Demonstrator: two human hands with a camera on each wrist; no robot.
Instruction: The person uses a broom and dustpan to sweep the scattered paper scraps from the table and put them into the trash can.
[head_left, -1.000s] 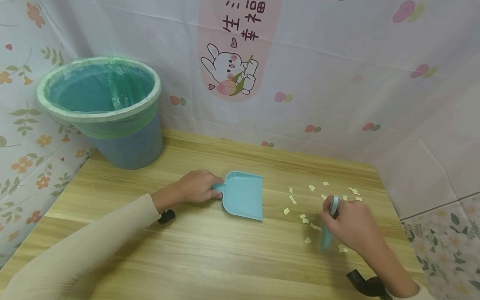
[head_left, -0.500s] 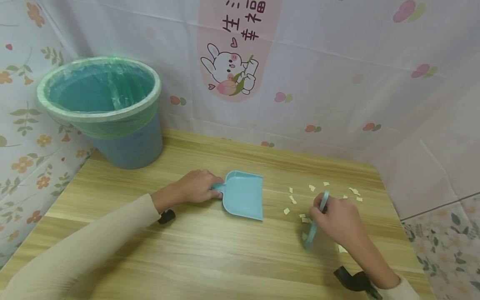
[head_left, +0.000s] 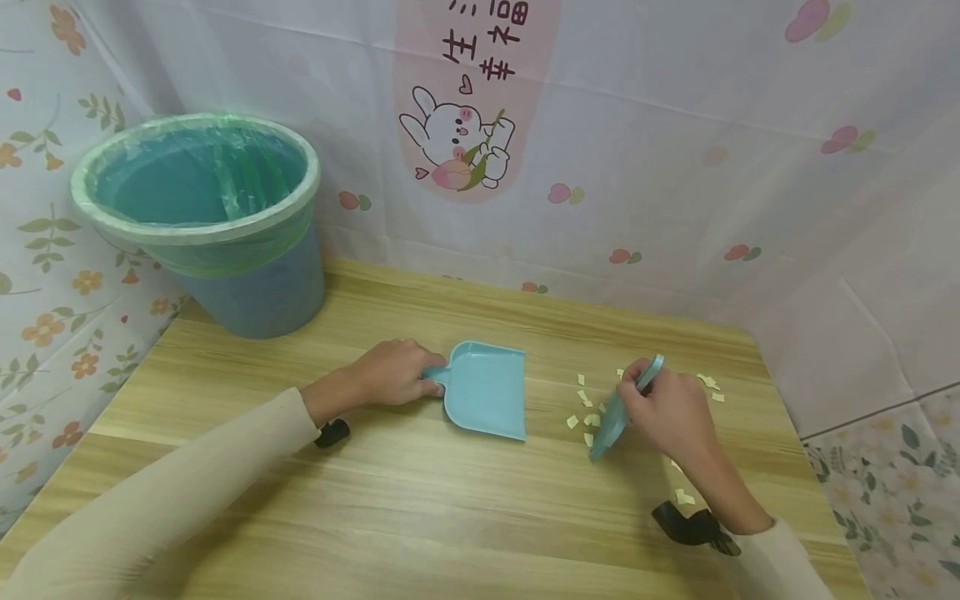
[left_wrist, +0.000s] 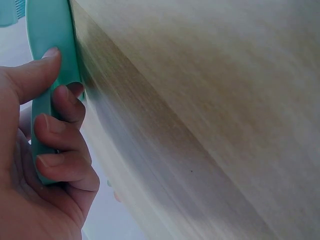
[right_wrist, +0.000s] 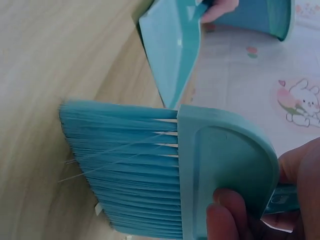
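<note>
A light-blue dustpan [head_left: 487,390] lies on the wooden table with its wide edge facing right. My left hand [head_left: 396,372] grips its handle; the left wrist view shows the fingers curled round the handle [left_wrist: 46,110]. To the right, my right hand [head_left: 671,408] holds a small blue hand brush [head_left: 611,425] tilted, its blue bristles [right_wrist: 125,165] down on the table. Several scraps of pale yellow paper [head_left: 585,398] lie between the brush and the dustpan. Other scraps [head_left: 684,497] lie below and behind the right hand, some hidden by it.
A blue bucket [head_left: 258,292] lined with a green bag stands at the table's back left corner. Behind the table [head_left: 420,517] hangs a white patterned cloth [head_left: 660,167] with a rabbit picture. Dark wrist mounts [head_left: 686,525] sit under the forearms.
My right hand has moved left with the brush, pushing some paper scraps nearer the dustpan. The left hand and the dustpan have stayed in place.
</note>
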